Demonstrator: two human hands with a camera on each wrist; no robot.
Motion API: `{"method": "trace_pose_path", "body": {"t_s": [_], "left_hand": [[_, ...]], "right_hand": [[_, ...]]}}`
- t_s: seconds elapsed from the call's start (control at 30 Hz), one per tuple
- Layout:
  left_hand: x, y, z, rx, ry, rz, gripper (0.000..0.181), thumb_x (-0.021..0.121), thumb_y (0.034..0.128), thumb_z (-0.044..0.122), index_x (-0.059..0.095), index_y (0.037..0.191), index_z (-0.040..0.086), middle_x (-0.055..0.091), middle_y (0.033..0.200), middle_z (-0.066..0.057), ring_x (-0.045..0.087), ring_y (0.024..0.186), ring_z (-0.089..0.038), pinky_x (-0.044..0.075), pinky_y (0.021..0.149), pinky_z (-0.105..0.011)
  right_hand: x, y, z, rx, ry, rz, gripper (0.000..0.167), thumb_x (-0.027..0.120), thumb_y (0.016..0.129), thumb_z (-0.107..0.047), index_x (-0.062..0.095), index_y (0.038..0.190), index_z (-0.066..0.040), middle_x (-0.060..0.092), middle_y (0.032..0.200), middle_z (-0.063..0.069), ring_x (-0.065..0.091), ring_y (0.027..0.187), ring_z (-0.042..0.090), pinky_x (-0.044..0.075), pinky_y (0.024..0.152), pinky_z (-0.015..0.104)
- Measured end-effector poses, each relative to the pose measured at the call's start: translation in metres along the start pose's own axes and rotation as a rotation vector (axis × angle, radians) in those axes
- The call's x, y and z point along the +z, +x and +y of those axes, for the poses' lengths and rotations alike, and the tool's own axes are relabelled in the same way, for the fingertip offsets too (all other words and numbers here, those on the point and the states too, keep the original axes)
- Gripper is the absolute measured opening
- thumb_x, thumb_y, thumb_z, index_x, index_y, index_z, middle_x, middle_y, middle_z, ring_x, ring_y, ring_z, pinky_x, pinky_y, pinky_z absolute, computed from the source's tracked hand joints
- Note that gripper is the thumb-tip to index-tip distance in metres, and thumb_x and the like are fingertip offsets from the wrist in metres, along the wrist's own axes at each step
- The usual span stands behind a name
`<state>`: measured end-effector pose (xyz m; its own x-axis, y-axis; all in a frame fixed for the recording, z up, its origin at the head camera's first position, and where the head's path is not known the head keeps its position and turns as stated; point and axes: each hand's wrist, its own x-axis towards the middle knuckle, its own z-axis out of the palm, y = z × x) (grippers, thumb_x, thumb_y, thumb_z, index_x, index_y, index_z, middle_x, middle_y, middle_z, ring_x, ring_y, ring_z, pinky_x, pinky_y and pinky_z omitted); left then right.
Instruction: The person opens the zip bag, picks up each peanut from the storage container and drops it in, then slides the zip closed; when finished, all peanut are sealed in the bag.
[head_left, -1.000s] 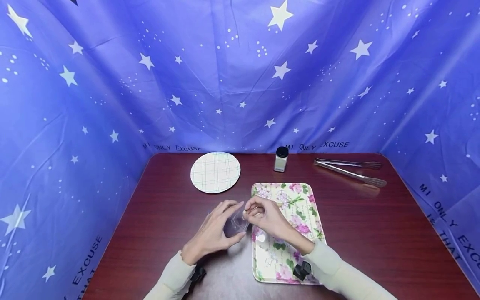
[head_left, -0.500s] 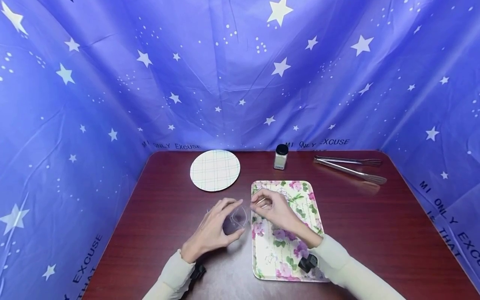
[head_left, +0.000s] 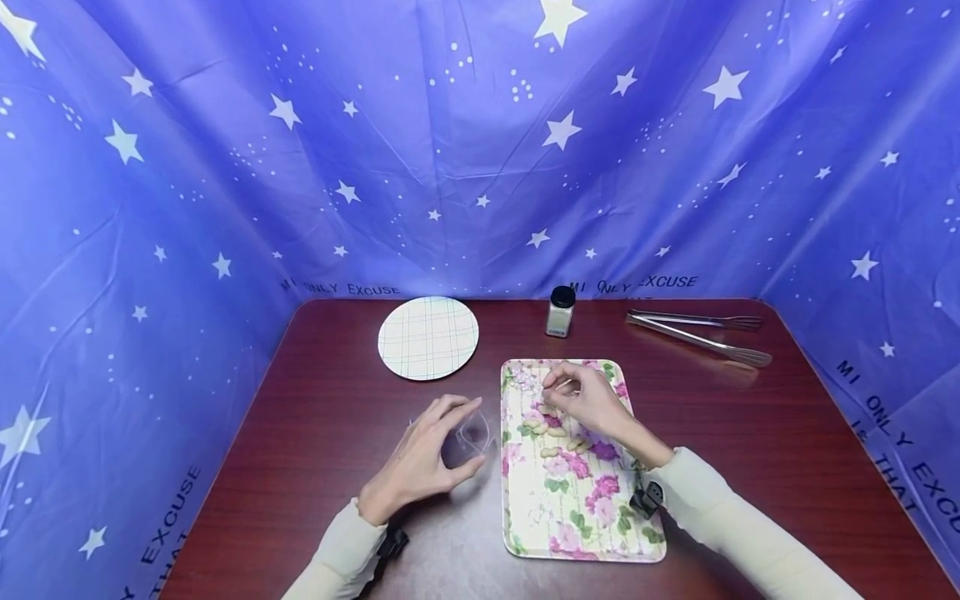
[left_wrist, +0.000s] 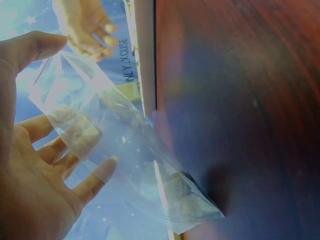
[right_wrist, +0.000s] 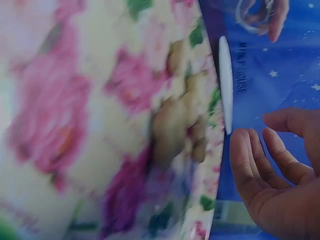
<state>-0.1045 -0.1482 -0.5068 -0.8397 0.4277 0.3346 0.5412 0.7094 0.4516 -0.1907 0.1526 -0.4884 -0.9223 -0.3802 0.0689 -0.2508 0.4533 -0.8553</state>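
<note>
In the head view, my left hand (head_left: pixel 423 458) holds a clear plastic bag (head_left: pixel 474 433) by its mouth, thumb and fingers spread apart. The left wrist view has the bag (left_wrist: pixel 145 165) slanting down, with a few brownish lumps near its bottom corner, blurred by the film. My right hand (head_left: pixel 588 400) hovers over the upper part of a floral tray (head_left: pixel 540 525), fingers loosely bent. Nothing shows between its thumb and fingers in the right wrist view. Below and beside it, several unshelled peanuts (head_left: pixel 555 432) lie on the tray.
At the back left of the dark red table (head_left: pixel 315 433) lies a round checked plate (head_left: pixel 429 338). A black-capped jar (head_left: pixel 560 312) stands behind the tray. Metal tongs (head_left: pixel 697 335) lie at the back right. A blue star-patterned curtain (head_left: pixel 420 167) surrounds the table.
My right hand has moved from the bag's mouth rightward over the tray, uncovering the peanuts. The left hand stays with the bag in nearly the same place.
</note>
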Motion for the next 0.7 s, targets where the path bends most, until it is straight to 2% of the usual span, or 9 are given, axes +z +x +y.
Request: {"method": "trace_pose_path", "body": {"t_s": [0.17, 0.33, 0.7], "left_hand": [[0.000, 0.000, 0.000, 0.003, 0.006, 0.003, 0.081, 0.082, 0.0830, 0.046, 0.052, 0.154, 0.019, 0.057, 0.140, 0.004, 0.057, 0.128, -0.013, 0.057, 0.095, -0.040], [0.001, -0.001, 0.000, -0.006, 0.004, -0.007, 0.081, 0.081, 0.0837, 0.047, 0.051, 0.155, 0.022, 0.057, 0.140, 0.005, 0.056, 0.128, -0.013, 0.057, 0.098, -0.040], [0.001, 0.000, 0.000, 0.001, 0.013, -0.002, 0.082, 0.082, 0.0825, 0.046, 0.051, 0.154, 0.023, 0.057, 0.139, 0.004, 0.057, 0.127, -0.014, 0.057, 0.097, -0.041]], "right_hand": [[0.000, 0.001, 0.014, 0.002, -0.031, -0.013, 0.007, 0.074, 0.091, -0.002, 0.072, 0.098, 0.000, 0.078, 0.089, 0.015, 0.075, 0.080, 0.021, 0.054, 0.069, 0.020], [0.001, 0.003, 0.024, -0.030, -0.084, -0.002, 0.008, 0.077, 0.090, -0.002, 0.074, 0.098, 0.000, 0.076, 0.085, 0.011, 0.070, 0.076, 0.014, 0.055, 0.070, 0.021], [0.000, 0.005, 0.032, -0.032, -0.141, -0.028, 0.007, 0.078, 0.089, 0.000, 0.077, 0.096, -0.002, 0.075, 0.084, 0.009, 0.067, 0.074, 0.011, 0.053, 0.068, 0.019]]}}
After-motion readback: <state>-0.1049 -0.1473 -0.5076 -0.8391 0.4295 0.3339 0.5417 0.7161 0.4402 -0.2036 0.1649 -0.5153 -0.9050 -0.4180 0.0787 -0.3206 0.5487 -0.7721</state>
